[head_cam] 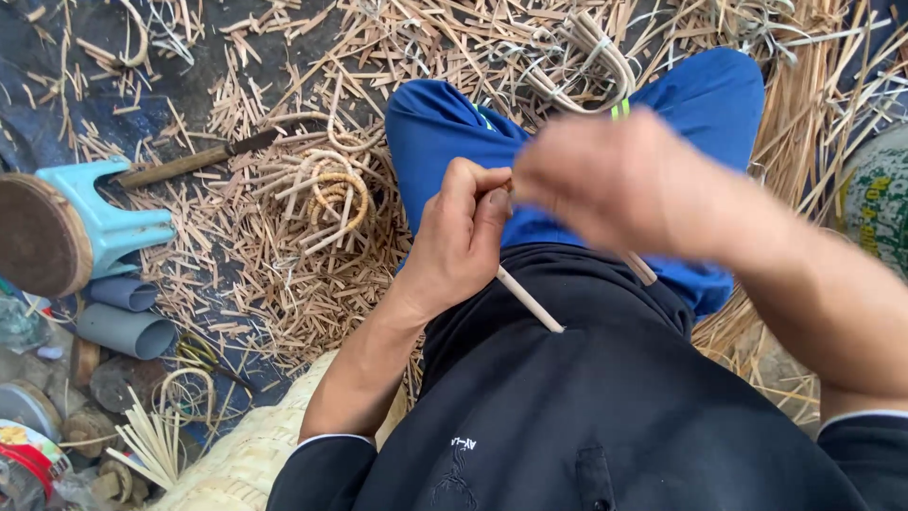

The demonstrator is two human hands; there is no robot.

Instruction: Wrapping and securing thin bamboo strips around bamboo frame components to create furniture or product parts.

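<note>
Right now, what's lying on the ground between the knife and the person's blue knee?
In the head view, between the knife and the blue knee lies a bundle of curved cane loops among scattered cane scraps.

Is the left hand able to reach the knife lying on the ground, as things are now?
Probably not at once: the left hand grips a pale cane strip, and the knife lies apart to its left among cuttings. Nothing blocks the way, though.

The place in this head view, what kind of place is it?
Probably a floor workshop for cane or bamboo weaving. Cut strips cover the ground, a knife lies among them, and a woven basket sits nearby. The left hand grips a thin cane rod.
</note>
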